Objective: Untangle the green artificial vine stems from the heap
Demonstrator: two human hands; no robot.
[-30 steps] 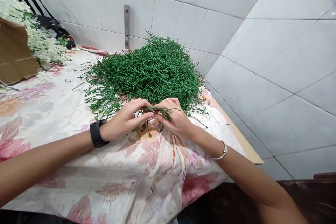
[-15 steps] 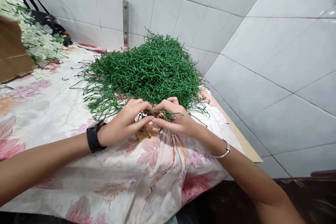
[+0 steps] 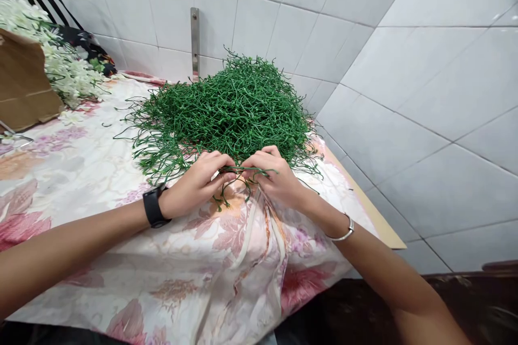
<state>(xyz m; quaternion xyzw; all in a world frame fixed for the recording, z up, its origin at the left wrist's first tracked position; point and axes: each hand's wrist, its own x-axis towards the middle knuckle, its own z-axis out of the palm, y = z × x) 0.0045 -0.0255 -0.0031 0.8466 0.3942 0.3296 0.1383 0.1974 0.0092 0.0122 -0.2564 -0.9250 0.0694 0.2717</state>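
White tiled walls meet in a corner behind a counter draped with a floral cloth. Both hands work close together near its front edge, fingers curled and thumbs drawn toward the bent forefingers. Left hand: pinches a few thin green stems between thumb and fingertips. Right hand: grips the same stems from the other side, one free end lying across its fingers. Several knobbed ends hang below the fingertips, above the cloth. Immediately beyond the hands lies a large tangled heap of similar stems, spread wider toward the left. Far left: white artificial flowers beside a piece of brown cardboard. Behind the heap, a metal strip stands upright against the tiles.
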